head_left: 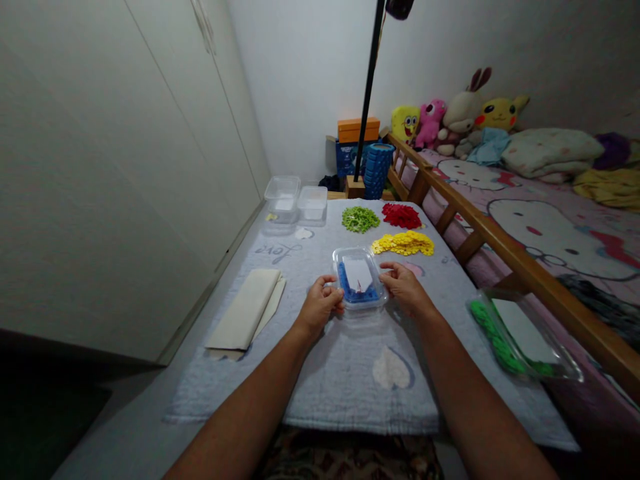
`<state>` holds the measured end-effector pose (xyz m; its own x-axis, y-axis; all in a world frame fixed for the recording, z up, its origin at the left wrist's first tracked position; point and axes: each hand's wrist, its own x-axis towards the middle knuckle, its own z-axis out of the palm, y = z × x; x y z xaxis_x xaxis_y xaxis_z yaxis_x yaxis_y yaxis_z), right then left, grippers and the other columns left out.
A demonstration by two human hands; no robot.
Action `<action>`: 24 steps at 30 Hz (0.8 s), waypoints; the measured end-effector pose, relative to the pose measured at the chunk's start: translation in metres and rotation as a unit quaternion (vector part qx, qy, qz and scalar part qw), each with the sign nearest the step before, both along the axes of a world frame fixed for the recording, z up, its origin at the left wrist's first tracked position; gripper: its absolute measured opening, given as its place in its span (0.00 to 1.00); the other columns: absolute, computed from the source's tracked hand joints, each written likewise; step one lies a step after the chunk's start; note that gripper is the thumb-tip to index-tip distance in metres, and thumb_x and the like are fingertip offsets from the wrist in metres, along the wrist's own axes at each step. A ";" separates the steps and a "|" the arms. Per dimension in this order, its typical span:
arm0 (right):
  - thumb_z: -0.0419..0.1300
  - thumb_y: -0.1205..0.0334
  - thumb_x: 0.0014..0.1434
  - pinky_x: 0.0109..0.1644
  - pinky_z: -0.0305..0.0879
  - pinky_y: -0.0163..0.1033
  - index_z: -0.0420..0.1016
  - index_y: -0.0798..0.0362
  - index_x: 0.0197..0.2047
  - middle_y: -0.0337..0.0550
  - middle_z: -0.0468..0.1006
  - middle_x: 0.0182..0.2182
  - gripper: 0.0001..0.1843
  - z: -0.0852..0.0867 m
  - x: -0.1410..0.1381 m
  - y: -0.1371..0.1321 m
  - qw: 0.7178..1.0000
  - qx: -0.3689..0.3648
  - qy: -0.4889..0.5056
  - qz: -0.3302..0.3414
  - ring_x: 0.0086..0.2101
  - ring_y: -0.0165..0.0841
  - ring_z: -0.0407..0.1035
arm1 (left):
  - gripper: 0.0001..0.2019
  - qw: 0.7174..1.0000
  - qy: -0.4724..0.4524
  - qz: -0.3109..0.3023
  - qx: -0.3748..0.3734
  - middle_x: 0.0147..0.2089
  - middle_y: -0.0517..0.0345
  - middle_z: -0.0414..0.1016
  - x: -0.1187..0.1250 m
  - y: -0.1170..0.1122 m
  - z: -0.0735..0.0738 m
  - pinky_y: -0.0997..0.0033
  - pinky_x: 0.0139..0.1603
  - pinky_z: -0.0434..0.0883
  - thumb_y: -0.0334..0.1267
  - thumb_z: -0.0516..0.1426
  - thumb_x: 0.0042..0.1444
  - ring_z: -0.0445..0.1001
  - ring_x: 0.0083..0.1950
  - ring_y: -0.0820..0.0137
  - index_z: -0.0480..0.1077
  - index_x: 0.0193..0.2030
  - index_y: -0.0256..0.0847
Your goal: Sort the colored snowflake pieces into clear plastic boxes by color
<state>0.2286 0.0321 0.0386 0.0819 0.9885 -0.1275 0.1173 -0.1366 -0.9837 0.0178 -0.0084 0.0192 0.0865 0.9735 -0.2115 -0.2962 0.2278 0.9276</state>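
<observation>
A clear plastic container (361, 303) with a lid sits in the middle of the table, with blue pieces and a white paper label inside. My left hand (323, 303) grips its left side, fingers curled at the rim. On the opposite side, my right hand (404, 285) holds the right edge between thumb and fingers. Just beyond the container lie a pile of yellow flower-shaped pieces (404, 243), a light green pile (360, 219) and a red pile (401, 215).
Folded cream paper (247, 310) lies on the left. A lidded container of green pieces (500, 337) rests at the right edge. Clear containers (283, 193) stand at the back left. A black pole (369, 93) rises behind the table, beside a wooden bed rail (480, 233).
</observation>
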 end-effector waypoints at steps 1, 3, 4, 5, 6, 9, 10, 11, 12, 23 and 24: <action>0.64 0.56 0.46 0.20 0.52 0.31 0.71 0.54 0.46 0.29 0.67 0.19 0.23 -0.001 0.001 -0.003 1.000 -0.009 -0.001 -0.007 0.18 0.26 0.59 | 0.28 1.000 -0.002 -0.001 -0.004 0.24 0.71 0.68 0.000 0.000 -0.001 0.76 0.25 0.68 0.46 0.67 0.43 0.69 0.21 0.76 0.62 0.48 0.41; 0.65 0.54 0.48 0.20 0.56 0.32 0.70 0.53 0.47 0.30 0.68 0.21 0.24 -0.001 0.003 -0.010 0.999 -0.032 0.004 -0.014 0.19 0.27 0.61 | 0.29 1.000 -0.005 -0.006 -0.010 0.24 0.70 0.69 -0.001 0.001 -0.002 0.76 0.25 0.68 0.48 0.68 0.43 0.69 0.21 0.76 0.63 0.49 0.40; 0.65 0.53 0.47 0.20 0.57 0.32 0.70 0.53 0.48 0.30 0.69 0.22 0.25 -0.001 0.003 -0.014 0.999 -0.040 0.010 -0.012 0.19 0.27 0.62 | 0.30 1.000 -0.007 -0.008 -0.011 0.24 0.69 0.69 -0.002 0.001 -0.002 0.77 0.25 0.67 0.48 0.68 0.42 0.69 0.22 0.76 0.63 0.49 0.40; 0.65 0.53 0.47 0.20 0.58 0.33 0.69 0.52 0.48 0.29 0.68 0.22 0.26 -0.002 0.003 -0.018 0.999 -0.044 0.019 -0.007 0.19 0.27 0.62 | 0.30 1.000 -0.008 -0.009 -0.012 0.24 0.69 0.69 -0.002 0.001 -0.003 0.77 0.25 0.67 0.48 0.69 0.42 0.69 0.22 0.76 0.63 0.49 0.40; 0.66 0.54 0.46 0.20 0.58 0.33 0.69 0.52 0.49 0.28 0.67 0.22 0.27 -0.002 0.002 -0.021 0.999 -0.043 0.030 -0.002 0.19 0.27 0.62 | 0.30 1.000 -0.009 -0.009 -0.013 0.24 0.69 0.69 -0.002 0.001 -0.002 0.77 0.24 0.67 0.48 0.69 0.42 0.69 0.22 0.76 0.63 0.49 0.40; 0.66 0.55 0.45 0.20 0.59 0.32 0.68 0.52 0.49 0.27 0.65 0.21 0.27 -0.004 -0.001 -0.027 0.998 -0.024 0.058 0.000 0.19 0.26 0.61 | 0.30 1.000 -0.007 -0.008 -0.013 0.23 0.69 0.69 -0.001 0.001 -0.001 0.77 0.24 0.66 0.48 0.68 0.42 0.69 0.21 0.76 0.62 0.49 0.40; 0.66 0.54 0.45 0.20 0.59 0.32 0.69 0.52 0.49 0.27 0.65 0.21 0.28 -0.005 -0.002 -0.028 0.998 -0.019 0.065 -0.002 0.19 0.26 0.60 | 0.30 1.000 -0.007 -0.008 -0.014 0.23 0.70 0.69 -0.001 0.001 -0.001 0.77 0.23 0.66 0.48 0.68 0.42 0.68 0.21 0.76 0.62 0.49 0.40; 0.67 0.54 0.45 0.21 0.59 0.32 0.69 0.52 0.50 0.27 0.65 0.21 0.28 -0.006 -0.003 -0.029 0.997 -0.016 0.069 -0.005 0.20 0.26 0.60 | 0.30 1.000 -0.009 -0.008 -0.014 0.23 0.70 0.69 0.000 0.001 -0.001 0.77 0.23 0.66 0.48 0.68 0.42 0.68 0.20 0.76 0.62 0.49 0.41; 0.67 0.54 0.45 0.20 0.58 0.32 0.69 0.52 0.50 0.27 0.65 0.21 0.28 -0.008 -0.004 -0.029 0.997 -0.015 0.072 -0.007 0.20 0.26 0.60 | 0.30 1.000 -0.010 -0.009 -0.015 0.23 0.70 0.69 0.000 0.001 -0.001 0.77 0.24 0.67 0.48 0.68 0.42 0.68 0.20 0.76 0.62 0.49 0.41; 0.63 0.46 0.51 0.56 0.65 0.53 0.72 0.54 0.53 0.56 0.75 0.50 0.30 -0.001 -0.013 -0.021 0.944 0.130 -0.299 -0.046 0.51 0.48 0.69 | 0.27 0.996 -0.015 0.083 0.005 0.32 0.62 0.70 -0.005 0.006 -0.005 0.76 0.28 0.71 0.54 0.65 0.49 0.73 0.31 0.74 0.66 0.49 0.40; 0.64 0.45 0.52 0.60 0.60 0.57 0.71 0.54 0.57 0.59 0.72 0.56 0.33 0.002 -0.022 -0.023 0.920 0.151 -0.359 -0.042 0.56 0.52 0.65 | 0.26 0.995 -0.013 0.099 0.008 0.32 0.62 0.70 -0.006 0.007 -0.005 0.76 0.28 0.71 0.54 0.64 0.49 0.73 0.31 0.74 0.66 0.49 0.40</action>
